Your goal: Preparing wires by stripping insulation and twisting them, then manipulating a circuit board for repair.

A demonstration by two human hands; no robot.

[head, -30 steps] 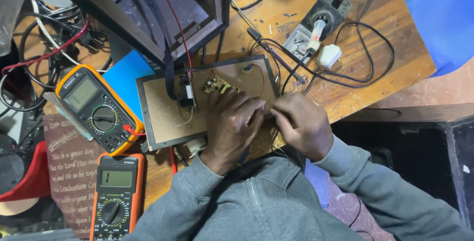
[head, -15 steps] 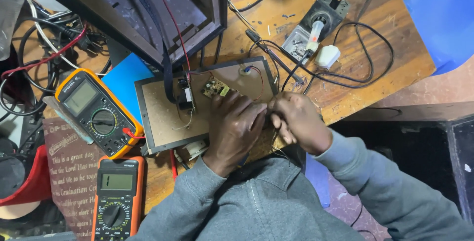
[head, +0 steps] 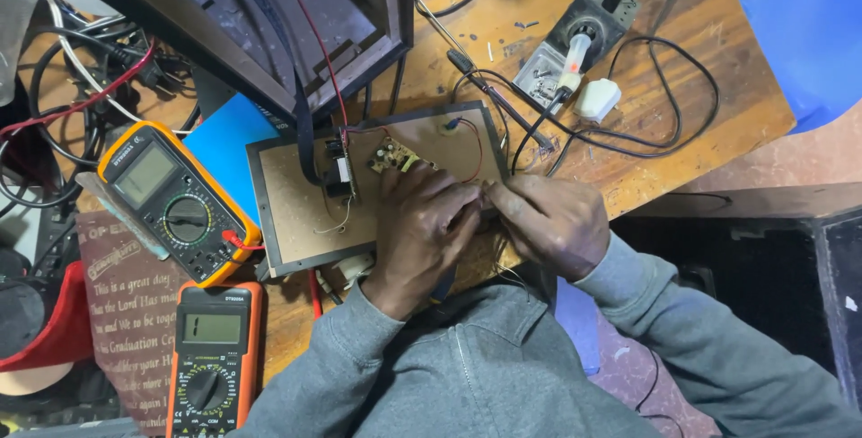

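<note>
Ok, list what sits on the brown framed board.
On the brown framed board: a small green circuit board, a black component and red wires. The left hand and right hand cover its near right corner.

A wooden table is carrying a brown framed board lying under the left hand, two multimeters sitting left of it, and a white adapter lying beyond the right hand.

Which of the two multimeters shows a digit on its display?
The orange multimeter at the bottom edge; the yellow-cased multimeter above it has a blank display.
</note>
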